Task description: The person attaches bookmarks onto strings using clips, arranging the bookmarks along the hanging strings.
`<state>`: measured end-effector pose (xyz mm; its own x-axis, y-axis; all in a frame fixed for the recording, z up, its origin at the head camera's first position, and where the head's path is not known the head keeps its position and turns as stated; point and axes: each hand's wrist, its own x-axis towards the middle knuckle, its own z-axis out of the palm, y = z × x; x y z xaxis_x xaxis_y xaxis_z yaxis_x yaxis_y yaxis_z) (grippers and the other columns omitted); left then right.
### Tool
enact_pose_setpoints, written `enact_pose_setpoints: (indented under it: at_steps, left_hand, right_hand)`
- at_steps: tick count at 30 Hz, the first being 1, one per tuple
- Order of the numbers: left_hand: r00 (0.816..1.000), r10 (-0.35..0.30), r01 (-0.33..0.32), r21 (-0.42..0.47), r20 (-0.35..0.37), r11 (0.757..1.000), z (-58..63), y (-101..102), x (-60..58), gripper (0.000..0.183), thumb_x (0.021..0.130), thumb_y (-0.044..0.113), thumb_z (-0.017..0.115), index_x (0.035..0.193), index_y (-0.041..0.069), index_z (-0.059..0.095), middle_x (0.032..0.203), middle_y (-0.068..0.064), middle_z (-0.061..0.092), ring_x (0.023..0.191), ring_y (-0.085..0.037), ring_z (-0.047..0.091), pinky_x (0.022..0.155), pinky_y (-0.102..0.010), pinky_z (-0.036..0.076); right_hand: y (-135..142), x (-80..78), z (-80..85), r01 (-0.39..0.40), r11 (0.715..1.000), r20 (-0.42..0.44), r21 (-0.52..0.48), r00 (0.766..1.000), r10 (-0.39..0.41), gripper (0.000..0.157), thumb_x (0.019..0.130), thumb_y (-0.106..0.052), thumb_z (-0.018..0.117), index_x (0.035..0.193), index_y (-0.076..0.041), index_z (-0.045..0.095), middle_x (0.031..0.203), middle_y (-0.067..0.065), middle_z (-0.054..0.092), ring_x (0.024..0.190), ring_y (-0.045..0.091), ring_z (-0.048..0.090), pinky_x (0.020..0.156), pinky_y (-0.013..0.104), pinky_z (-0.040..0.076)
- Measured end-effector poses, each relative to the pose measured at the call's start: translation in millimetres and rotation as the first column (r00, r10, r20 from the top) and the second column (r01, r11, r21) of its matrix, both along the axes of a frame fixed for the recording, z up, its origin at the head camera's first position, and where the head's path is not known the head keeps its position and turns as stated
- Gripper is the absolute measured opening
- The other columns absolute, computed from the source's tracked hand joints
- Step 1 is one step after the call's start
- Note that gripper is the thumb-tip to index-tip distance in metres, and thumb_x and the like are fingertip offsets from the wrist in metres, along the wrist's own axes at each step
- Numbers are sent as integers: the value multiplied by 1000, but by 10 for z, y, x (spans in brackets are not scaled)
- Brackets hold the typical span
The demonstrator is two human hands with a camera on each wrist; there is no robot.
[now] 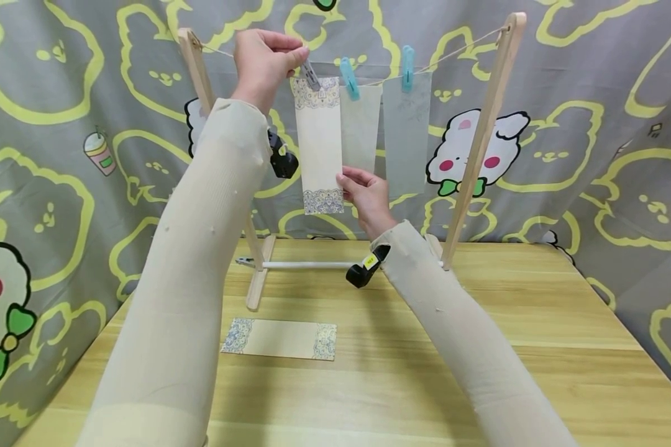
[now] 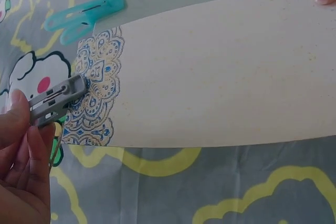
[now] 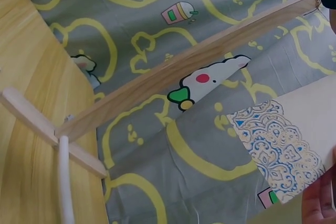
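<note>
A cream paper card (image 1: 320, 143) with patterned ends hangs upright at the string line, in front of a paler card. My left hand (image 1: 265, 62) pinches a grey clothespin (image 1: 311, 76) whose tip sits over the card's top edge. In the left wrist view the same clothespin (image 2: 59, 98) overlaps the blue-and-tan lace pattern. Lower down, my right hand (image 1: 367, 192) holds the card's right edge between thumb and fingers. The card's lower patterned end (image 3: 278, 150) shows in the right wrist view, with only part of that hand visible.
Two blue clothespins (image 1: 407, 68) hold two pale cards (image 1: 407, 133) on the string. A wooden post (image 1: 483, 139) stands at each side, joined low by a white rod (image 1: 307, 265). Another patterned card (image 1: 279, 339) lies on the table (image 1: 425, 372). A grey clothespin (image 1: 246, 261) lies by the left foot.
</note>
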<state>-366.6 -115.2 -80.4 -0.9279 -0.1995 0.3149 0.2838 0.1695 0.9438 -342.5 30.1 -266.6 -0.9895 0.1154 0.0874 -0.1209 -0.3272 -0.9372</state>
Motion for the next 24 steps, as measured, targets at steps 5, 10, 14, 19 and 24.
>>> enact_pose_setpoints:
  at_steps: [5,10,14,19,24]
  left_hand:
    - [1000,1,-1,-37,7,999,-25,-18,9,21,76,15,77,96,8,74,99,-1,68,82,-9,59,79,-20,50]
    - [1000,-6,6,-59,2,998,-30,-28,24,22,77,16,76,98,8,74,101,-1,67,85,-10,59,81,-20,50]
    - [1000,-11,12,-62,16,998,-23,-28,13,22,76,15,77,97,8,74,101,-1,68,83,-9,59,80,-21,50]
    - [1000,-15,16,-82,21,996,-32,-41,12,23,76,16,77,98,8,74,101,-1,68,82,-9,60,81,-22,49]
    - [1000,-19,20,-107,13,994,-39,-52,18,24,77,16,77,99,8,74,102,-1,68,81,-9,58,82,-23,49]
  right_hand:
    - [0,0,-14,-8,1000,-12,26,1000,9,21,82,-3,71,104,-3,70,82,-2,67,67,8,59,60,19,50]
    - [-1,5,-3,-10,999,-8,34,1000,11,21,83,-3,71,103,-3,70,82,-2,67,68,8,59,60,19,50]
    - [2,6,-2,-16,999,-6,28,1000,16,20,83,-3,71,103,-3,70,82,-2,67,68,8,59,60,19,50]
    - [-2,-3,-13,-20,999,-1,29,1000,20,21,82,-3,72,103,-3,70,82,-1,67,68,9,60,61,19,51]
    - [-6,-18,-25,-26,999,11,22,1000,26,23,81,-1,72,104,-3,70,82,0,67,68,9,60,61,19,52]
